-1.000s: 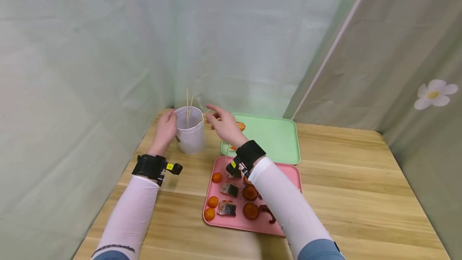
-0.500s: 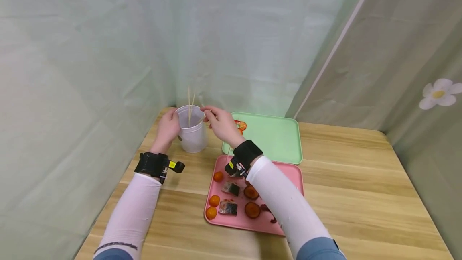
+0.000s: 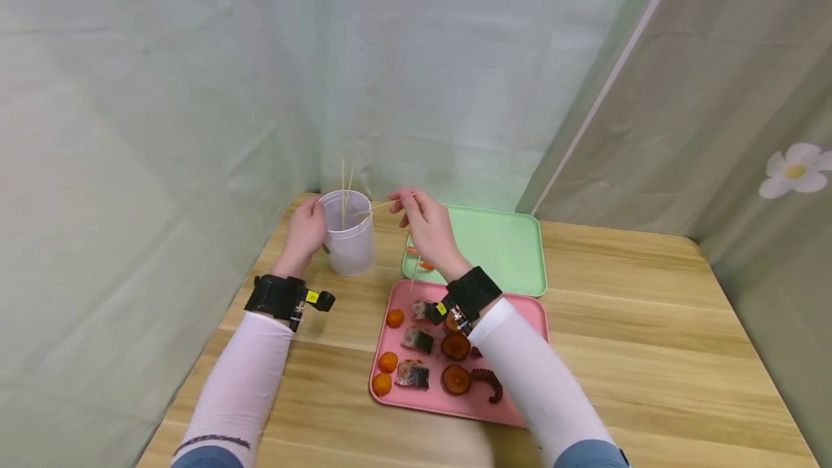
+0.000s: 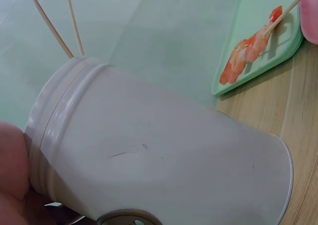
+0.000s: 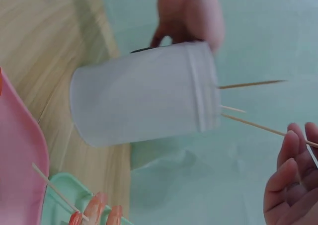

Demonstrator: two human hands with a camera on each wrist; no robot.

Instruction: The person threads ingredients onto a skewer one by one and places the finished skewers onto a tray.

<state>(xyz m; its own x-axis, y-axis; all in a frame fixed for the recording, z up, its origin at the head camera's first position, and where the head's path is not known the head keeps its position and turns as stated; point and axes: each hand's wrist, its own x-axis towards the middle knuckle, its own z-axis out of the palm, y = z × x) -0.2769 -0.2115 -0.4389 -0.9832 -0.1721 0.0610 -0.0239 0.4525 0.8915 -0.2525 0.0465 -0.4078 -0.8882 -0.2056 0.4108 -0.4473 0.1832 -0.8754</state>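
Note:
My left hand (image 3: 307,230) grips the rim of a white bucket (image 3: 351,248) standing on the table. Two bamboo skewers (image 3: 344,183) poke up out of it. Right of the rim, my right hand (image 3: 425,226) pinches a third skewer (image 5: 258,127) between thumb and fingers; its other end still reaches into the bucket's mouth. On the green tray (image 3: 503,248), partly behind the right hand, lies a skewer threaded with shrimp (image 4: 248,51), its bare stick sticking out over the tray's edge.
Nearer me, a pink tray (image 3: 435,401) bears several orange balls (image 3: 381,383), fish pieces (image 3: 412,374), round brown slices (image 3: 456,379) and an octopus tentacle (image 3: 490,385). Pale curtains (image 3: 416,78) hang behind and beside the wooden table (image 3: 624,352).
My right hand has moved right, away from the bucket's rim, drawing the pinched skewer partway out. My left hand keeps its grip on the bucket.

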